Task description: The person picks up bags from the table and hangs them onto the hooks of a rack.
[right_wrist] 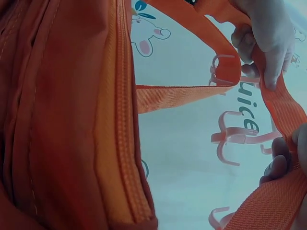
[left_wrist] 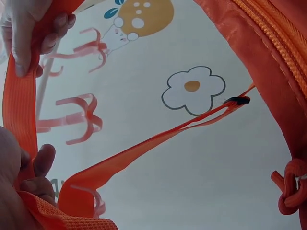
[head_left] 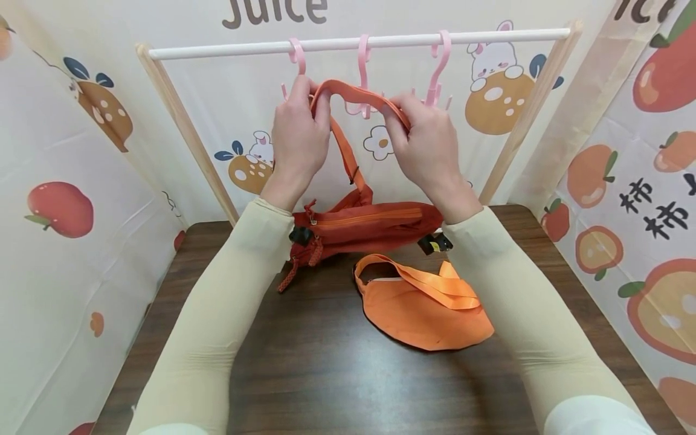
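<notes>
A red waist bag [head_left: 375, 225] with an orange zipper hangs below both hands on its orange strap [head_left: 353, 92]. My left hand [head_left: 301, 130] pinches the strap near the left hook, thumb on the near side. Further right, my right hand [head_left: 426, 140] grips the same strap, leaving an arched stretch between the hands. In the right wrist view the zipper [right_wrist: 125, 120] runs along the bag's edge. The strap's slack side [left_wrist: 129, 153] slants down from the left hand to the bag in the left wrist view. Pink hooks [head_left: 363, 66] stand right behind the raised strap.
A white rod [head_left: 228, 48] on wooden posts carries three pink hooks. On the brown table [head_left: 304, 362] an orange waist bag [head_left: 424, 317] lies to the right, its strap folded over it. Printed fabric walls [head_left: 60, 151] enclose the sides and back.
</notes>
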Demonstrator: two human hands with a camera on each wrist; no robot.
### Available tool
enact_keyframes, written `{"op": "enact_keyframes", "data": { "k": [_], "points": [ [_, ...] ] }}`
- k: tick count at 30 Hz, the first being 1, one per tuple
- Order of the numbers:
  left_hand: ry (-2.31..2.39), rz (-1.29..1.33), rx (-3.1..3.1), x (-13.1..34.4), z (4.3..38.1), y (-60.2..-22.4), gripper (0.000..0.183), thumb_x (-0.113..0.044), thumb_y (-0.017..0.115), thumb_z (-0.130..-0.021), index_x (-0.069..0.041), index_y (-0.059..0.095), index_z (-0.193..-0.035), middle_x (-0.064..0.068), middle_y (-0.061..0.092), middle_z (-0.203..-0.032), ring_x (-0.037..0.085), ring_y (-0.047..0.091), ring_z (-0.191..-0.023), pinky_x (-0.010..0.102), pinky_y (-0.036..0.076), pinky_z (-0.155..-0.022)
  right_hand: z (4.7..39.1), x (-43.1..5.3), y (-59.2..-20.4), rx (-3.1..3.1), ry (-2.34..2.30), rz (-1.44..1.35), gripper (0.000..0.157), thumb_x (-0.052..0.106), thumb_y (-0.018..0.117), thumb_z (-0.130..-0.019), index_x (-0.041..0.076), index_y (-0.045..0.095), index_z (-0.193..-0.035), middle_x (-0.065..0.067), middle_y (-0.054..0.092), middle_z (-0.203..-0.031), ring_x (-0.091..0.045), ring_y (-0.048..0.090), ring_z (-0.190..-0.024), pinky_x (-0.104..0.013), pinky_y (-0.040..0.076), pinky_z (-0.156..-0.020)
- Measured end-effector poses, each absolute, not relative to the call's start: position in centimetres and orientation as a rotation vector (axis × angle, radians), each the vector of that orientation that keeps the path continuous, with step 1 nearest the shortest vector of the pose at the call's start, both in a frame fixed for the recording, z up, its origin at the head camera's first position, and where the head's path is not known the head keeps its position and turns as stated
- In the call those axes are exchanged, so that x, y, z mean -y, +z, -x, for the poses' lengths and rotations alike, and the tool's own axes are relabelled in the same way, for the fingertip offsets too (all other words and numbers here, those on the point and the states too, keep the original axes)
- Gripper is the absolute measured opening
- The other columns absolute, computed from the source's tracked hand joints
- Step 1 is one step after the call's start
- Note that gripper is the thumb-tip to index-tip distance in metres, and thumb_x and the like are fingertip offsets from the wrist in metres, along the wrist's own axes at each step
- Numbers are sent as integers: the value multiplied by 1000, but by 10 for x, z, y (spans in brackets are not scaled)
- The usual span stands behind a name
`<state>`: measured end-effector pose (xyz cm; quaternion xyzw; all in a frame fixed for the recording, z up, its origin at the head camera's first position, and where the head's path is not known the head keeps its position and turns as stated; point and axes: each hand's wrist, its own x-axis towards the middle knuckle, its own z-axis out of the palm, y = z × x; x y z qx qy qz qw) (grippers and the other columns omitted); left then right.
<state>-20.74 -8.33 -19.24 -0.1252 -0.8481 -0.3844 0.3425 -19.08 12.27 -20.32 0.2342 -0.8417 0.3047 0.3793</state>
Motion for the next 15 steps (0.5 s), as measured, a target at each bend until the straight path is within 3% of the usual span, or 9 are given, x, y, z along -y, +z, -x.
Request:
{"op": "enact_keyframes", "data": {
  "k": [15],
  "points": [
    [-898, 184, 2334, 71, 223, -184, 34, -38, 46, -113, -10, 64, -122, 6, 64, -87, 19, 58, -69, 27, 48, -63, 204, -120, -198, 2250, 758, -470, 34, 31, 50, -112, 6, 73, -114, -7, 60, -75, -24, 54, -65, -35, 38, -60]
  ]
}}
